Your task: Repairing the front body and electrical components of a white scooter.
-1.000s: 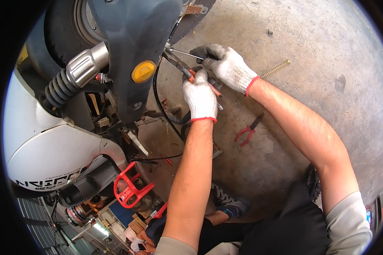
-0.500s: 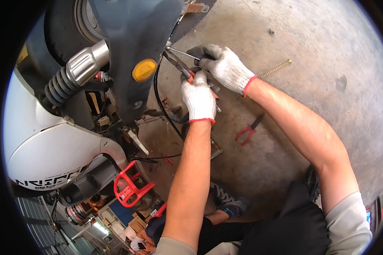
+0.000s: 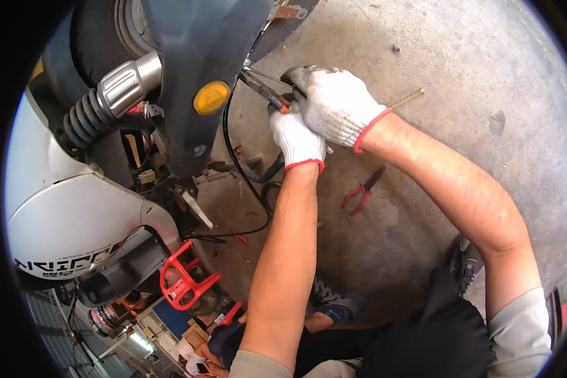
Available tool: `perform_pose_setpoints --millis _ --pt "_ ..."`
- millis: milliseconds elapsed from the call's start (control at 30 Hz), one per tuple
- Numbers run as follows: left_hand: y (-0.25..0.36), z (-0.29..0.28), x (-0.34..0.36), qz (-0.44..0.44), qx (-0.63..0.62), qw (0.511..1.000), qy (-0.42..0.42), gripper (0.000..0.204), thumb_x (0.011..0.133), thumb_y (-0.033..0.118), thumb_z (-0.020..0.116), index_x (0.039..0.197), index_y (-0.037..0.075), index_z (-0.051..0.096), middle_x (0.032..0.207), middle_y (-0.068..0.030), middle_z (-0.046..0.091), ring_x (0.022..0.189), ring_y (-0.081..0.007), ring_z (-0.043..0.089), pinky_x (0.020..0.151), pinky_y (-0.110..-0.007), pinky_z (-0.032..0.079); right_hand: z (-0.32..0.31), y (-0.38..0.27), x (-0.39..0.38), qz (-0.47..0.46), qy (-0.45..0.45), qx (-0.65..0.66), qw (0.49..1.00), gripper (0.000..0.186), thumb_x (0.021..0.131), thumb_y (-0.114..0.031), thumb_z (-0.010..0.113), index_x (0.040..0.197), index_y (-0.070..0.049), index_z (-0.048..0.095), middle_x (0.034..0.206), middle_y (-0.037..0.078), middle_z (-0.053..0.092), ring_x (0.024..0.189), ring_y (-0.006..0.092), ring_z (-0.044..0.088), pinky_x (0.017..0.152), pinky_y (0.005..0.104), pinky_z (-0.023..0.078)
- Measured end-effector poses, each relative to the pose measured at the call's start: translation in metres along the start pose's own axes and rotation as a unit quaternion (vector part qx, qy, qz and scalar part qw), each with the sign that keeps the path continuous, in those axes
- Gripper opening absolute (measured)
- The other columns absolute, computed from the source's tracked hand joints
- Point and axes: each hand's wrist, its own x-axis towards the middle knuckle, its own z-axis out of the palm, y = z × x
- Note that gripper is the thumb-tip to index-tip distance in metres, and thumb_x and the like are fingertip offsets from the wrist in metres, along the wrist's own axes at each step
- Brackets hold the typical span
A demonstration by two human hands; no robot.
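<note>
With pliers clenched in left hand and metal rod in right hand, steady both toward ten o'clock.

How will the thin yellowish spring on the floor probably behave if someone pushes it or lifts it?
The spring may roll sideways, as it looks long, narrow and round on the bare concrete floor. It is probably light for its size, being coiled wire. Lifted by one end, it might flex, though the picture cannot show its stiffness.
</note>
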Motion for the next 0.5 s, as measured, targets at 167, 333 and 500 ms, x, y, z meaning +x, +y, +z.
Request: perform_pose_setpoints --millis 167,333,500 --pt "0.002 -0.003 0.001 -0.021 -0.028 0.999 -0.016 0.027 0.097 0.032 0.038 0.095 0.01 0.054 0.1 -0.0098 0.057 0.1 -0.0236 0.056 0.09 -0.039 0.044 -0.01 -0.013 0.004 -0.019 -0.033 -0.056 0.998 0.021 0.085 -0.021 0.059 0.094 -0.004 0.064 0.09 0.02 0.068 0.083 0.0383 0.068 0.076 0.0455 0.054" --pt "0.005 0.004 -0.006 -0.037 -0.021 0.999 -0.029 0.039 0.096 0.036 0.034 0.108 0.008 0.058 0.113 -0.0114 0.061 0.108 -0.0258 0.056 0.093 -0.039 0.044 -0.011 -0.019 0.009 -0.033 -0.038 -0.088 0.995 0.02 0.083 -0.02 0.059 0.092 -0.004 0.065 0.084 0.021 0.068 0.082 0.0379 0.068 0.074 0.0452 0.054" --pt "0.007 0.0 -0.002 -0.018 -0.004 0.998 -0.061 0.045 0.097 0.037 0.034 0.117 0.005 0.058 0.122 -0.0126 0.06 0.115 -0.0274 0.055 0.098 -0.039 0.043 -0.015 -0.026 0.015 -0.01 -0.036 -0.056 0.998 0.019 0.08 -0.019 0.058 0.087 -0.003 0.065 0.08 0.022 0.068 0.081 0.0384 0.068 0.073 0.0453 0.055"
